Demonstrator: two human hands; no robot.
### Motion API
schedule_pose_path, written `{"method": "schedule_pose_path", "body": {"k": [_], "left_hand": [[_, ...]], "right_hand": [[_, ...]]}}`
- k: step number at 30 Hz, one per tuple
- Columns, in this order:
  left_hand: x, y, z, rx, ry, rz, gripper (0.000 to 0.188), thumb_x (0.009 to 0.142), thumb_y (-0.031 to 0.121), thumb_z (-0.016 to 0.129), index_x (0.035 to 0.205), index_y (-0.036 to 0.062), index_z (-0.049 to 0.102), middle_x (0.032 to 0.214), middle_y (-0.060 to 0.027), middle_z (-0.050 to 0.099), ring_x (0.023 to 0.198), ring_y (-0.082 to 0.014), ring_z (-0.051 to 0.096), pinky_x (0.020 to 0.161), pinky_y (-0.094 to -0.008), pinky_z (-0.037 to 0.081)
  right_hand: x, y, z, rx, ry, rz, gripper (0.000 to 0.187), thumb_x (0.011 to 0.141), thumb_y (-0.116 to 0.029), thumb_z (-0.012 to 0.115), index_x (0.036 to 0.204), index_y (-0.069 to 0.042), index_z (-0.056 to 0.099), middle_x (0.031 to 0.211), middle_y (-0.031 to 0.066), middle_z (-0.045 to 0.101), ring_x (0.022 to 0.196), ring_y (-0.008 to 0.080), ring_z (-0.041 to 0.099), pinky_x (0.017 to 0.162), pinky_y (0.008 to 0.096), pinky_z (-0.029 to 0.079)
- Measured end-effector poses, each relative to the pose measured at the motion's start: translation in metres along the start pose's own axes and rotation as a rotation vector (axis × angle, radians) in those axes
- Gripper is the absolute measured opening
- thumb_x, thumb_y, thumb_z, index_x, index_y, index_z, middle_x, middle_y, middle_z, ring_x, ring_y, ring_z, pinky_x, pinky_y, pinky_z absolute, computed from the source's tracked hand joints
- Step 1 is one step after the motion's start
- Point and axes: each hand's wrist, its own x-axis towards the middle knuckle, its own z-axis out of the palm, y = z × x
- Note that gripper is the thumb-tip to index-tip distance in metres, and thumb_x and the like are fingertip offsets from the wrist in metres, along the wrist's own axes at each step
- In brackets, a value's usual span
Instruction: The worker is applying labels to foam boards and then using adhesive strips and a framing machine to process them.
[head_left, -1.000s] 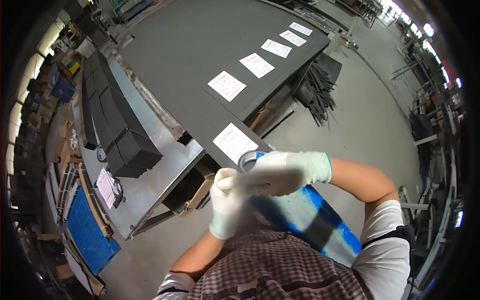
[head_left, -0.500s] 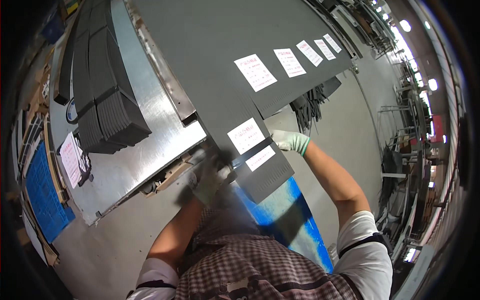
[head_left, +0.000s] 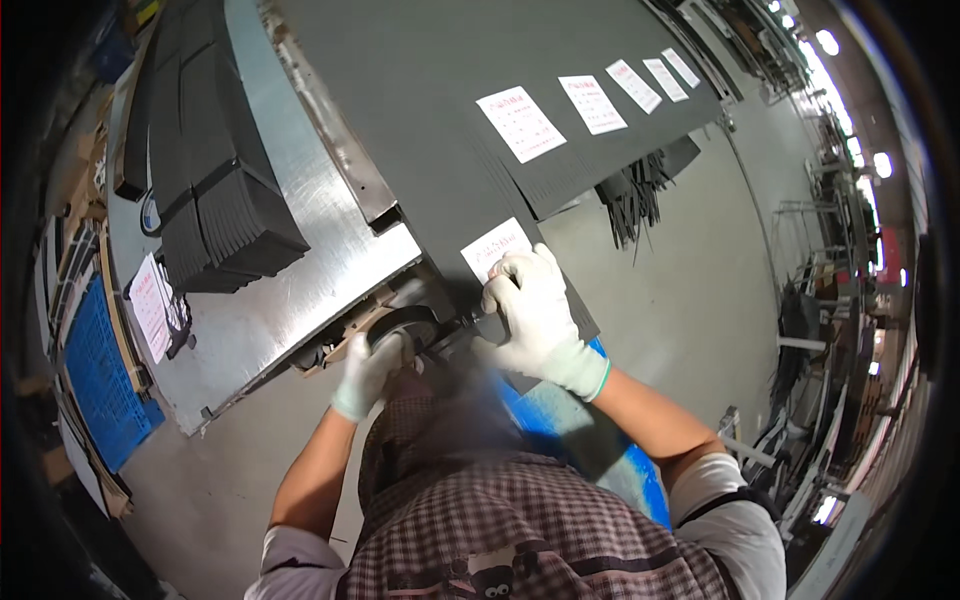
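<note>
Before me lies a stack of dark grey sheets (head_left: 440,200), its narrow near end bearing a white paper label (head_left: 488,245) with red print. My right hand (head_left: 540,320), in a white glove, rests over this end beside the label. Its fingers are curled; whatever they grip is hidden. To the left, at the metal table's near edge, my gloved left hand (head_left: 368,378) is closed on a roll of black tape (head_left: 408,322), partly hidden by the fingers. The black band across the stack's end is covered by my right hand.
A banded bundle of dark strips (head_left: 225,220) lies on the metal table (head_left: 300,300) at left, near printed papers (head_left: 150,305). More white labels (head_left: 592,104) lie on the sheets farther off. Dark offcuts (head_left: 632,200) hang at right; a blue crate (head_left: 105,370) stands far left.
My right hand has moved from the stack's right edge left onto its top. My left hand has drawn back left and down, and the black roll now shows in it.
</note>
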Motion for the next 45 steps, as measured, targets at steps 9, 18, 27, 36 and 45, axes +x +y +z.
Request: {"method": "schedule_pose_path", "body": {"k": [9, 18, 27, 36, 45], "left_hand": [[0.033, 0.018, 0.131, 1.02, 0.046, 0.785, 0.024, 0.074, 0.019, 0.076, 0.092, 0.0047, 0.069, 0.086, -0.0133, 0.066, 0.084, -0.0297, 0.064, 0.076, -0.04, 0.05], [0.041, 0.012, 0.138, 1.45, 0.128, 1.025, 0.05, 0.079, 0.027, 0.077, 0.118, -0.0003, 0.06, 0.109, -0.0178, 0.063, 0.101, -0.0327, 0.061, 0.087, -0.0418, 0.051], [-0.029, -0.036, 0.104, 0.726, 0.051, 0.188, 0.031, 0.094, 0.032, 0.068, 0.078, 0.0069, 0.059, 0.069, 0.0036, 0.049, 0.065, -0.0049, 0.048, 0.06, -0.0212, 0.043], [-0.033, -0.021, 0.1, 0.621, 0.122, 0.025, 0.025, 0.09, 0.019, 0.072, 0.101, 0.0005, 0.06, 0.078, 0.0003, 0.056, 0.067, -0.0081, 0.057, 0.056, -0.0228, 0.047], [-0.062, 0.022, 0.136, 0.356, 0.064, 0.03, 0.011, 0.096, 0.013, 0.062, 0.099, 0.0032, 0.058, 0.084, -0.0053, 0.063, 0.08, -0.0129, 0.061, 0.075, -0.0263, 0.051]], "right_hand": [[0.049, 0.014, -0.104, 0.434, -0.787, 0.289, 0.057, 0.093, -0.042, 0.058, 0.138, -0.007, 0.053, 0.088, 0.015, 0.067, 0.081, 0.0202, 0.067, 0.078, 0.0329, 0.054], [0.017, 0.124, -0.011, -0.665, -0.674, 0.258, 0.02, 0.089, -0.016, 0.056, 0.09, -0.013, 0.075, 0.094, 0.012, 0.073, 0.086, 0.0306, 0.071, 0.081, 0.0414, 0.055], [-0.018, 0.116, -0.099, -0.058, -1.136, 0.043, 0.026, 0.087, -0.008, 0.058, 0.11, 0.001, 0.064, 0.091, 0.0181, 0.069, 0.083, 0.0281, 0.068, 0.071, 0.036, 0.052], [-0.059, 0.076, -0.095, -0.133, -0.558, 0.067, 0.043, 0.082, -0.004, 0.053, 0.125, -0.009, 0.059, 0.091, 0.0206, 0.063, 0.081, 0.0386, 0.062, 0.073, 0.0447, 0.051], [0.033, 0.029, -0.134, 0.251, -0.607, -0.311, 0.039, 0.094, -0.031, 0.062, 0.127, -0.012, 0.064, 0.076, 0.0155, 0.065, 0.073, 0.0279, 0.057, 0.072, 0.0411, 0.047]]}}
